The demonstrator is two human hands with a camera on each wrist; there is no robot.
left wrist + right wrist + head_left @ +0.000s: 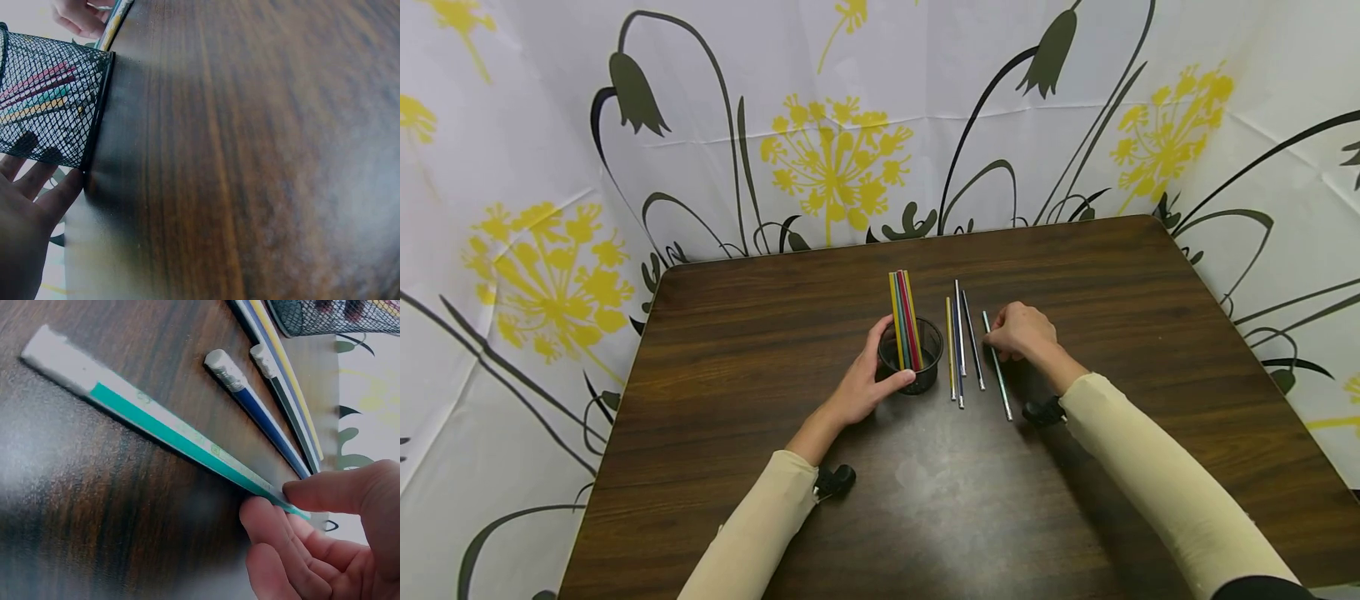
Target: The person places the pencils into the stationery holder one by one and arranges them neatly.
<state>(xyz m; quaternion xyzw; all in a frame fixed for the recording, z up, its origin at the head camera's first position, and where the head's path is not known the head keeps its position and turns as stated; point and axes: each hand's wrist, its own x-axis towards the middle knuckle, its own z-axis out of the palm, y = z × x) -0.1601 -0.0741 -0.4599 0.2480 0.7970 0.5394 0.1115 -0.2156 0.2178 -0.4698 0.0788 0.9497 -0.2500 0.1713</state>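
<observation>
Your right hand (1021, 332) pinches the eleven-to-five green pencil (172, 436), your left hand (859, 385) gripping the cup (927, 380) at its nine o'clock.

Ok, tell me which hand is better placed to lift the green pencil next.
Right, most likely: the right hand pinches the green pencil, while the left hand holds the cup, and other pencils lie between the cup and the green one.
</observation>
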